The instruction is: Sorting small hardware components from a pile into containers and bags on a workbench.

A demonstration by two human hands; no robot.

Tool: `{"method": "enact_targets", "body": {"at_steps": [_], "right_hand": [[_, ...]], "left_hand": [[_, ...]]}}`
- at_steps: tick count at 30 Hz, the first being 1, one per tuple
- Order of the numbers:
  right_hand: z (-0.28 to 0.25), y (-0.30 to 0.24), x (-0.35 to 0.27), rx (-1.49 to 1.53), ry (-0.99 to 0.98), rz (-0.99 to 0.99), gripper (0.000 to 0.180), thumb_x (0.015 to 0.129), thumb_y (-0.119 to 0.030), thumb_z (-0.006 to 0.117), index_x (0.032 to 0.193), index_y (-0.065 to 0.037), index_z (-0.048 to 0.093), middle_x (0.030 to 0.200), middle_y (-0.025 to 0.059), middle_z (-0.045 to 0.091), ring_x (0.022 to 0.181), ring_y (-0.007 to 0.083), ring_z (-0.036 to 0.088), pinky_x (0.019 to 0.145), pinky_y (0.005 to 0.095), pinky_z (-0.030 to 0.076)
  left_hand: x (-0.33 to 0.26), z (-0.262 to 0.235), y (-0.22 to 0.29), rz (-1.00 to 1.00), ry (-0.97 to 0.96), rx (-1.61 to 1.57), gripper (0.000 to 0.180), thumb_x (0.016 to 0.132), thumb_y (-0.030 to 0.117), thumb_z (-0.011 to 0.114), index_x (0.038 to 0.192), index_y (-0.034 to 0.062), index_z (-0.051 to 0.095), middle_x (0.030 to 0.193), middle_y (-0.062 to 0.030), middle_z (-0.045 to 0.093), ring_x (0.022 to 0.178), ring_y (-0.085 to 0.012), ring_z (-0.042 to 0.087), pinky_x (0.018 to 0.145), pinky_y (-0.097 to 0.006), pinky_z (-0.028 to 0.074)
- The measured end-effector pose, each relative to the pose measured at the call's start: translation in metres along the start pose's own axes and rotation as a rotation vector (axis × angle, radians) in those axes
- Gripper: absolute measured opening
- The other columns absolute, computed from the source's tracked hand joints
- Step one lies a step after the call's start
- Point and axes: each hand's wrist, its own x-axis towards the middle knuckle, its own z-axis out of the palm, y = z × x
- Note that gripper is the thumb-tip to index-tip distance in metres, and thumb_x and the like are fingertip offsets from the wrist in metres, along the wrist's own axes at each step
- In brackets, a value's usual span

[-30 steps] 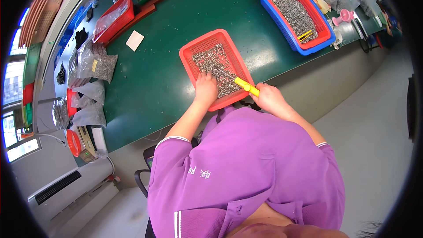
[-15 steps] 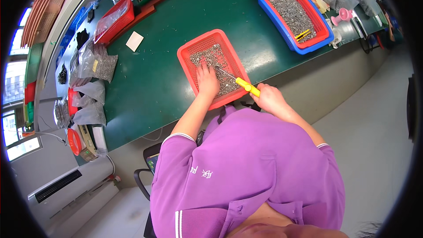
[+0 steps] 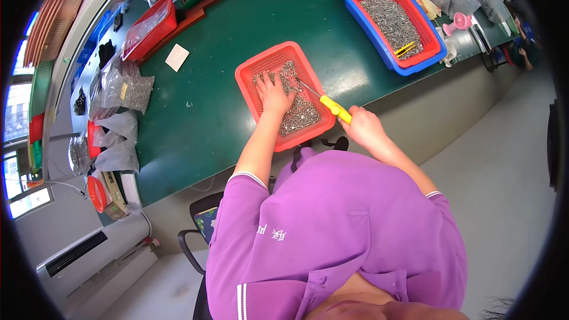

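Note:
On the bench in front of me lies a shallow red plastic basket (image 3: 246, 86) with many small silvery metal parts, screw-like pieces (image 3: 301, 117), spread over its bottom. My left hand (image 3: 274, 96) reaches into it, fingers spread and resting on the parts. My right hand (image 3: 364, 127), at the basket's near right corner, is closed round the yellow handle of a screwdriver (image 3: 335, 109). The tool's thin metal shaft slants up and left over the basket, its tip among the parts close to my left fingers. The tip itself is too small to make out.
A blue tub (image 3: 363, 25) at the far right holds a red basket of similar parts, with yellow tweezers (image 3: 405, 50) on top. Bags of parts (image 3: 137, 92) line the left edge. A white card (image 3: 177, 57) lies on the green bench (image 3: 195, 112). The bench's front edge runs before me.
My left hand has shifted slightly up and left within the basket, its fingers now spread wider. The screwdriver's tip has moved a little farther up. My right hand still grips the handle.

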Motion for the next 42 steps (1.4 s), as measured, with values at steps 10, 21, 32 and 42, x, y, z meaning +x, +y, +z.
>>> {"method": "enact_targets", "body": {"at_steps": [10,21,32,42], "right_hand": [[-0.008,0.001,-0.006,0.022,-0.094,0.134,0.033,0.081,-0.032,0.063,0.088,0.000,0.057,0.084,0.0201,0.062,0.079,0.0383,0.061,0.070,0.0462,0.049],[-0.013,-0.018,-0.009,0.063,-0.170,0.056,0.033,0.082,-0.032,0.061,0.088,0.001,0.057,0.081,0.0208,0.062,0.079,0.0381,0.061,0.070,0.0462,0.049],[0.004,-0.024,0.006,0.037,-0.175,-0.093,0.035,0.082,-0.032,0.061,0.089,0.002,0.056,0.079,0.0222,0.062,0.074,0.0391,0.061,0.066,0.0465,0.050],[-0.007,-0.016,0.002,0.038,-0.177,0.020,0.033,0.081,-0.031,0.063,0.087,0.001,0.056,0.079,0.0216,0.062,0.076,0.0389,0.061,0.068,0.0465,0.049]], "left_hand": [[-0.013,0.012,0.009,0.226,-0.101,-0.007,0.061,0.072,0.030,0.068,0.127,0.0116,0.050,0.140,-0.0147,0.034,0.131,-0.0360,0.027,0.105,-0.054,0.025],[-0.038,0.027,-0.006,0.011,-0.204,0.360,0.064,0.080,0.020,0.052,0.131,-0.0131,0.033,0.140,-0.0326,0.025,0.129,-0.0487,0.025,0.108,-0.051,0.023],[-0.036,0.020,-0.005,-0.093,-0.098,-0.062,0.077,0.076,0.015,0.061,0.135,-0.0125,0.021,0.144,-0.0317,0.012,0.133,-0.0502,0.013,0.111,-0.050,0.016],[-0.011,0.004,-0.015,-0.006,-0.087,0.079,0.072,0.076,0.022,0.064,0.135,-0.0040,0.032,0.142,-0.0266,0.025,0.132,-0.0430,0.023,0.108,-0.047,0.025]]}}
